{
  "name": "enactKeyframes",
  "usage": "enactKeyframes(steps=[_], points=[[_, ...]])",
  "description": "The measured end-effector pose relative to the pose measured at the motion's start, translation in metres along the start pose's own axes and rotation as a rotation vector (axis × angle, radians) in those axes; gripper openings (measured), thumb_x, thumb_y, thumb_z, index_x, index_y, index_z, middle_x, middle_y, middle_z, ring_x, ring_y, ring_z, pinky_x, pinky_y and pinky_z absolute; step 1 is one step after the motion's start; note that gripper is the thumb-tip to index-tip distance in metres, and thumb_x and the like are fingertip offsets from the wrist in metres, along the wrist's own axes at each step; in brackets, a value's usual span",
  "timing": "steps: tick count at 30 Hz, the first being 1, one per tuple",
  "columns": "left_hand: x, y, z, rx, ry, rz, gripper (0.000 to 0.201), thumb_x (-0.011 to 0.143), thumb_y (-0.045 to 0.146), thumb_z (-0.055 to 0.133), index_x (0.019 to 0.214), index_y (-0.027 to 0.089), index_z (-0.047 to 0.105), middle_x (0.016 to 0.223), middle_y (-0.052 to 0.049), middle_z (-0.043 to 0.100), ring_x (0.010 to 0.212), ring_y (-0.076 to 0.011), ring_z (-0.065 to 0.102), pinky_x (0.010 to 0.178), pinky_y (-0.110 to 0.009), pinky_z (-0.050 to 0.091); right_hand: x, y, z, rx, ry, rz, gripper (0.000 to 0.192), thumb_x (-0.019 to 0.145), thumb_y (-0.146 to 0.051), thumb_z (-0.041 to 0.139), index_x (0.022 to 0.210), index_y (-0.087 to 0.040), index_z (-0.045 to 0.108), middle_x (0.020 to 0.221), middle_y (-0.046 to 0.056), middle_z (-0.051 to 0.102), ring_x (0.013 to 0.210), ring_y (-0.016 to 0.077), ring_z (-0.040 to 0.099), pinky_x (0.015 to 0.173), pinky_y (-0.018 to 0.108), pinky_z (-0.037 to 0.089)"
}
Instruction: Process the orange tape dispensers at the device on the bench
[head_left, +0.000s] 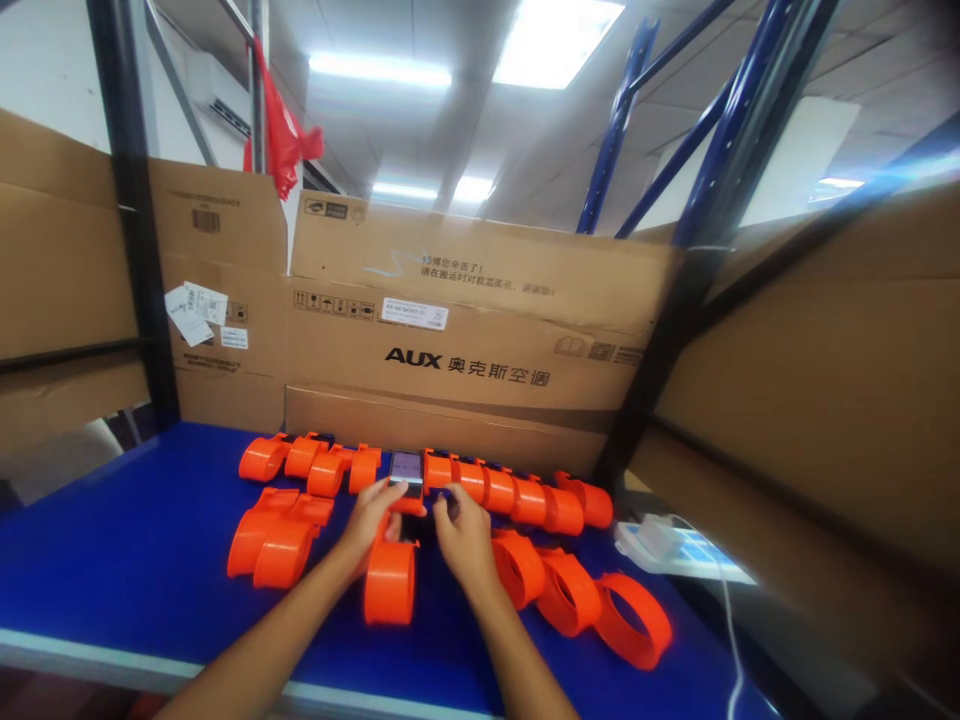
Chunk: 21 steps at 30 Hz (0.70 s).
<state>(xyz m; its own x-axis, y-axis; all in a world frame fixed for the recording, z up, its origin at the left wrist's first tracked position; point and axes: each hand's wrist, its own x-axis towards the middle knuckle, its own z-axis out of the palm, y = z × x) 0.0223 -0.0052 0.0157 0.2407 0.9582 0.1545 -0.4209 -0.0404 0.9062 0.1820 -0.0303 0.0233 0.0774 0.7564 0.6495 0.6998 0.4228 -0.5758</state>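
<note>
Centrally, left hand (pixel 373 517) and right hand (pixel 463 530) pinch orange band (pixel 409 500) bearing small screen (pixel 406 466); orange bands (pixel 517 497) crowd blue table (pixel 135 560); cardboard boxes (pixel 465 330) behind.

Single head-worn view, looking forward and slightly down along the person's own forearms across the blue worktop (pixel 135 560). Close range to the near edge. Faces the brown printed cardboard boxes (pixel 465 340) at the back; ceiling lights visible above.

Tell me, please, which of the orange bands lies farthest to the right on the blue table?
The open orange ring at the front right, last of the three beside the right hand; every other band sits further left.
</note>
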Motion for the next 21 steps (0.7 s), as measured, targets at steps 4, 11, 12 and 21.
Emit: enactKeyframes(steps=[4, 11, 12, 21], points=[[0.0, 0.001, 0.0, -0.016, 0.021, -0.007, 0.039, 0.075, 0.051, 0.07, 0.086, 0.015, 0.059, 0.066, -0.006, 0.072, 0.03, -0.0051, 0.038, 0.036, -0.02, 0.027, -0.002, 0.004, 0.003, -0.079, -0.021, 0.004, 0.023, 0.086, -0.023, 0.05, 0.103, -0.019, 0.066, 0.089, 0.006, 0.074, 0.083, 0.0216, 0.069, 0.074, 0.027, 0.049], [0.001, -0.001, 0.002, -0.009, 0.05, 0.006, 0.041, 0.071, 0.052, 0.072, 0.086, 0.015, 0.061, 0.064, -0.004, 0.071, 0.03, -0.0048, 0.038, 0.036, -0.02, 0.026, -0.003, 0.012, 0.01, -0.098, 0.001, -0.085, 0.026, 0.083, -0.016, 0.051, 0.103, -0.019, 0.066, 0.095, 0.008, 0.074, 0.086, 0.0246, 0.069, 0.078, 0.034, 0.052], [0.001, -0.002, 0.002, -0.004, 0.053, 0.012, 0.042, 0.071, 0.052, 0.072, 0.087, 0.015, 0.061, 0.064, -0.004, 0.071, 0.03, -0.0048, 0.038, 0.036, -0.02, 0.026, -0.003, 0.011, 0.009, -0.092, 0.013, -0.099, 0.024, 0.083, -0.017, 0.052, 0.102, -0.019, 0.067, 0.094, 0.009, 0.074, 0.084, 0.0248, 0.069, 0.077, 0.035, 0.053], [0.006, -0.01, -0.001, 0.096, 0.065, 0.074, 0.042, 0.073, 0.053, 0.071, 0.091, 0.015, 0.066, 0.06, 0.003, 0.06, 0.031, -0.0043, 0.038, 0.035, -0.02, 0.027, -0.002, -0.01, -0.005, 0.086, -0.021, -0.182, 0.027, 0.094, -0.029, 0.05, 0.115, -0.02, 0.065, 0.107, 0.009, 0.071, 0.089, 0.0215, 0.068, 0.08, 0.032, 0.055]])
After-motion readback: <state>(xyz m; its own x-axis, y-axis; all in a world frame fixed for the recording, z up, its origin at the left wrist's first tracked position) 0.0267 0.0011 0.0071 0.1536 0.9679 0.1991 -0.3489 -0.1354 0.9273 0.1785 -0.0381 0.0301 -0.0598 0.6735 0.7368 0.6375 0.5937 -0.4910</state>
